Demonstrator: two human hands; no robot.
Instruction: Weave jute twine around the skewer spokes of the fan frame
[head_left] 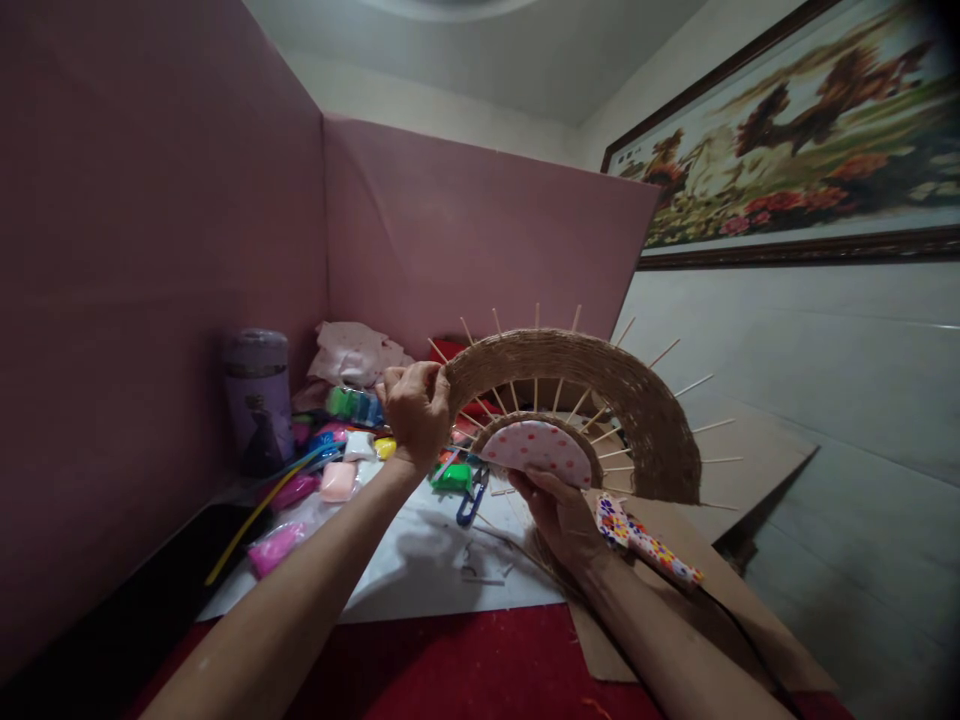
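Observation:
A half-round fan (660, 430) of brown twine woven over thin wooden sticks is held up in front of me. At its base is a half-circle of white cloth with pinkish-red dots (536, 446), edged with twine. My left hand (416, 405) pinches the left end of the outer woven band. From below, my right hand (562, 515) grips the dotted base, its thumb lying on the cloth and its other fingers mostly hidden behind. Stick tips poke out past the outer rim. Blue-handled thread snips (471, 503) lie on the white sheet below, between my arms.
Packets of coloured clay (339, 482) crowd the left, beside a purple tumbler (259, 405) and a yellow pipe cleaner (259, 520). A flower-patterned glue gun (649, 545) with a cord rests on cardboard (720, 620) at right. Pink panels (480, 230) stand behind and left.

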